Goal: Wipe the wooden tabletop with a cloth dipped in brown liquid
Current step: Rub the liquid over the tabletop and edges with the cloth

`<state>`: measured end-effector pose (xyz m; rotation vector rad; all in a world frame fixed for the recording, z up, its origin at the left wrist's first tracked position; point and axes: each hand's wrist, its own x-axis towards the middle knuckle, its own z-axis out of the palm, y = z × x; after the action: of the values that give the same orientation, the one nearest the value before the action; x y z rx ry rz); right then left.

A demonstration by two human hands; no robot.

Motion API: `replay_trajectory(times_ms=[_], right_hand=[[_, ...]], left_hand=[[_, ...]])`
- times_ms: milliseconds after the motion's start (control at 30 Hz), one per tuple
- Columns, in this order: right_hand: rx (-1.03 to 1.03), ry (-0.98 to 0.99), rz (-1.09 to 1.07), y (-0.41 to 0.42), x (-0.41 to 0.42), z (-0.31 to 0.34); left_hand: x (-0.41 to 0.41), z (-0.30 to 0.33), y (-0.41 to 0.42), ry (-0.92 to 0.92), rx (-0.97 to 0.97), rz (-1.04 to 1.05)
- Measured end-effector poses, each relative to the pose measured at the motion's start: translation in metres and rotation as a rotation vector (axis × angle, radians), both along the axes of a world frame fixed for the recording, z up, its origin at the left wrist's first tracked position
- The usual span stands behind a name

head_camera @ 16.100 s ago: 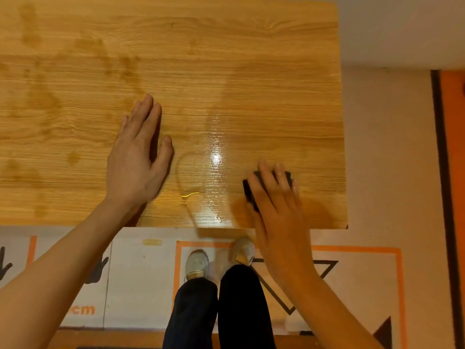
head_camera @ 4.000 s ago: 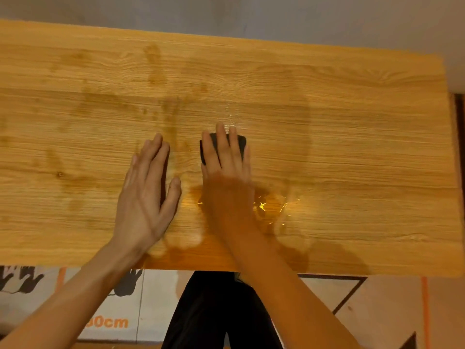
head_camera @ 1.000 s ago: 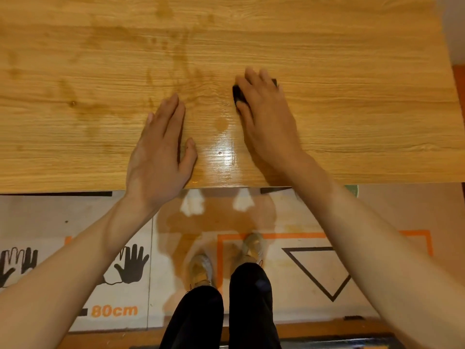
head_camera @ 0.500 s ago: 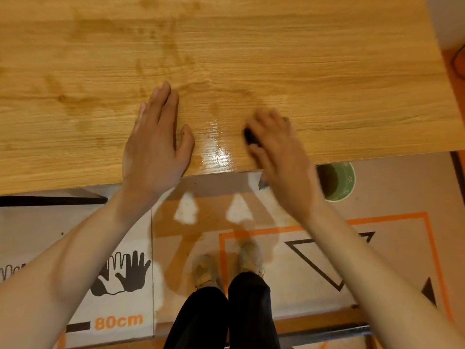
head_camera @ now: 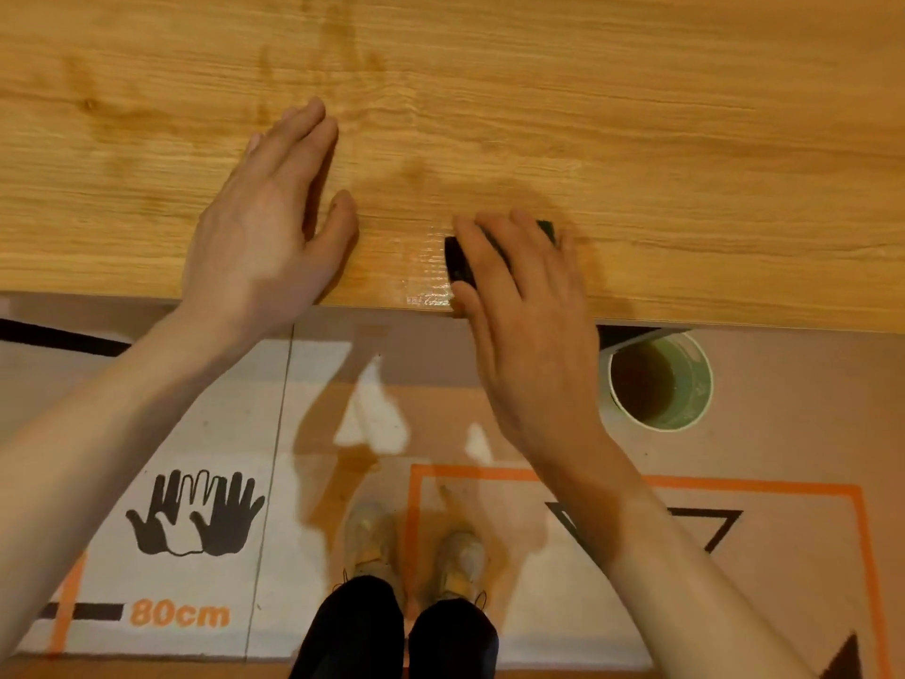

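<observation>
1 dark cloth (head_camera: 458,259) lies on the wooden desk (head_camera: 636,139), close to the near edge, mostly covered by the right hand (head_camera: 526,306). Right fingers (head_camera: 489,242) lie nearly straight over the cloth, pressing it flat to the wood; whether the thumb curls round it cannot be told. Just left of the cloth, a glossy wet patch (head_camera: 426,267) runs down to the desk edge. Left hand (head_camera: 267,232) rests palm-down on the desk beside that patch, fingers (head_camera: 303,134) straight and together, thumb spread, holding nothing; the 2 hands are apart, with the wet patch between them. Faint brown streaks and blotches (head_camera: 338,56) show on the wood further back. Below the desk edge, on the floor to the right of the right wrist, stands 1 green cup (head_camera: 685,384) with brown liquid (head_camera: 641,384) inside, its far rim partly tucked under the desk. Floor mat (head_camera: 196,433) carries printed black hand outlines (head_camera: 196,517), an orange "80cm" label (head_camera: 178,615), an orange rectangle and a black triangle outline (head_camera: 725,526). 2 light shoes (head_camera: 372,536) and dark trouser legs (head_camera: 392,634) are at bottom centre, with wet brownish marks on the mat around them.
</observation>
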<state>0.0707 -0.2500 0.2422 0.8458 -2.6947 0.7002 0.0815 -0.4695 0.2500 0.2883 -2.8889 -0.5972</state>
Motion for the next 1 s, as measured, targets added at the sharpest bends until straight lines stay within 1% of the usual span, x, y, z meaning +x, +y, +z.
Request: replay_trajectory(times_ms=[33,67,167,233,333,367,500,567,600,633,667,733,800,900,1000], right_hand=[[0.003,0.034,-0.021,0.023,-0.005,-0.003],[-0.017,0.065,-0.09,0.049,-0.011,-0.006],[-0.171,0.156,-0.334,0.106,-0.026,-0.022],[-0.284,0.216,-0.415,0.105,-0.028,-0.038],[-0.403,0.267,-0.522,0.059,-0.019,-0.051],[-0.409,0.264,-0.51,0.039,-0.01,-0.054],[-0.33,0.32,-0.269,-0.033,0.024,-0.059],[-0.231,0.424,-0.124,-0.029,0.021,-0.059],[-0.183,0.465,-0.061,-0.014,0.014,-0.061],[-0.142,0.465,-0.03,0.009,0.005,-0.062],[-0.119,0.442,-0.044,0.035,-0.004,-0.062],[-0.131,0.388,-0.15,0.081,-0.015,-0.062],[-0.186,0.355,-0.229,0.096,-0.014,-0.06],[-0.221,0.32,-0.204,0.062,-0.002,-0.057],[-0.187,0.375,-0.106,-0.001,0.016,-0.053]], left_hand=[[0.0,0.001,0.001,0.0,-0.007,0.005],[0.001,0.001,0.002,0.001,-0.015,0.007],[0.002,0.0,0.003,0.009,-0.017,0.016],[0.002,0.0,0.003,0.018,-0.011,0.017],[0.0,-0.002,0.0,0.034,-0.011,0.009],[0.0,-0.003,-0.001,0.034,-0.013,0.007],[0.001,-0.006,-0.003,0.046,-0.045,-0.007],[0.002,-0.006,-0.004,0.054,-0.056,-0.009],[0.003,-0.006,-0.004,0.054,-0.053,-0.013],[0.003,-0.005,-0.004,0.05,-0.046,-0.019],[0.004,-0.005,-0.003,0.045,-0.042,-0.024],[0.004,-0.005,-0.003,0.044,-0.046,-0.022],[0.004,-0.006,-0.004,0.051,-0.056,-0.011],[0.003,-0.006,-0.004,0.055,-0.062,-0.003],[0.002,-0.005,-0.003,0.046,-0.045,0.009]])
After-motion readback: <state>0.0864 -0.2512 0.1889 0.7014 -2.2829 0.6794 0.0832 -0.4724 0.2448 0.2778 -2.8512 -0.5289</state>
